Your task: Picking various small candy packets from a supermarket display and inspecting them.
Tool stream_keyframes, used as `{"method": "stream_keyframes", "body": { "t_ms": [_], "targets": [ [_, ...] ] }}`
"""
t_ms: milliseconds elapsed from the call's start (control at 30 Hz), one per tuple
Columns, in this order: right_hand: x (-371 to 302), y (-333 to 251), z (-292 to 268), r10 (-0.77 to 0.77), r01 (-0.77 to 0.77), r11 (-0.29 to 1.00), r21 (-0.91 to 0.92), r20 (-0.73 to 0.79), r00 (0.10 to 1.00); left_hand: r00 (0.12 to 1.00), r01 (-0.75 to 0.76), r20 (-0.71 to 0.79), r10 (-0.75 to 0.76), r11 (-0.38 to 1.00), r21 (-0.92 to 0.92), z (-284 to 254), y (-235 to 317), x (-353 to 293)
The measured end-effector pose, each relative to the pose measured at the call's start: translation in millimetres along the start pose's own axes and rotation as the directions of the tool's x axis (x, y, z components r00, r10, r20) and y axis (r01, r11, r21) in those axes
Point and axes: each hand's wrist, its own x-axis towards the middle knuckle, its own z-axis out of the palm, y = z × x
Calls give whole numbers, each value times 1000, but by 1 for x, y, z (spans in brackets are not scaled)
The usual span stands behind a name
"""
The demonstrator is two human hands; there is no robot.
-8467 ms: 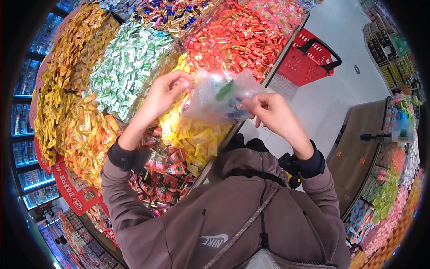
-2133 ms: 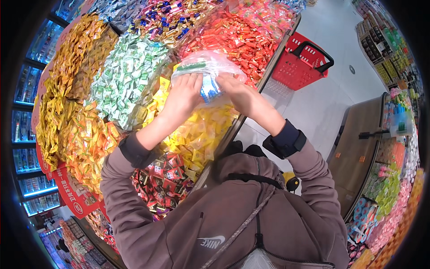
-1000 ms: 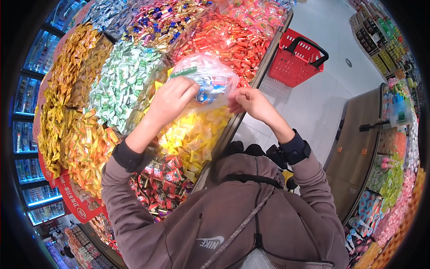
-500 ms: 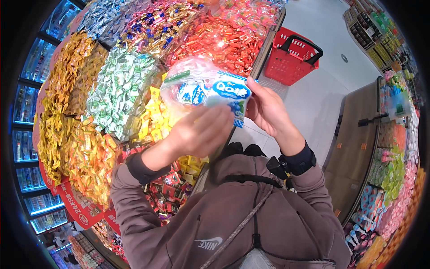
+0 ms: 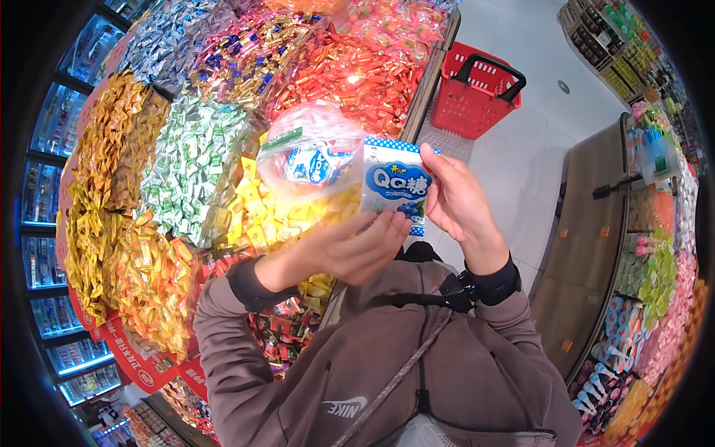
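Both hands were on one small blue-and-white packet [image 5: 387, 179], held up just to the right of the clear plastic bag [image 5: 281, 141]. At the side farther from the bag, the right hand [image 5: 465, 201] pinched it, thumb laid on the front near the upper corner and the other fingers mostly hidden behind, which seemed to me a firm way to keep so thin a thing flat. The left hand [image 5: 350, 246] was below the bag, its fingers bent close together and their tips against the packet's lower front; whether its thumb pressed too, I couldn't tell. Gripped by its margins like that, the packet had its face turned upward, probably so that most of the front stayed uncovered. Neither hand held the bag: it lay puffed and slumped over the yellow-wrapped sweets [image 5: 257, 212], with blue-and-white packaging [image 5: 309, 165] showing through. I couldn't make out whether its right side touched the held packet. Beyond the bag were red-wrapped sweets [image 5: 354, 82]; to its left, green-and-white ones [image 5: 194, 164]. Well off to the bag's right, a red basket [image 5: 471, 104] stood on the floor [image 5: 532, 179], which likely left both hands free.
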Motion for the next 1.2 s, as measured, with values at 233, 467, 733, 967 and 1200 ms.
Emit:
{"method": "stream_keyframes", "body": {
  "t_ms": [233, 467, 733, 967, 1200],
  "targets": [
    [-1, 1, -2, 17, -16, 1000, 13, -53, 998, 993, -66, -99, 66, 998, -5, 4, -4, 2],
    [-2, -2, -1, 50, -47, 996, 74, -39, 998, 1000, -30, -4, 30, 1000, 5, -2, -2, 2],
    [-2, -2, 0, 38, -35, 994, 104, -31, 999, 1000, -24, -17, 24, 1000, -4, 0, -3, 2],
    [-5, 0, 1, 39, -37, 993, 112, -20, 999, 998, -37, -56, 36, 999, -18, 2, -4, -1],
    [-7, 3, 0, 1, -1, 996, 85, 4, 1000, 987, -112, -120, 104, 992, -62, 7, -10, -3]
  ]
}}
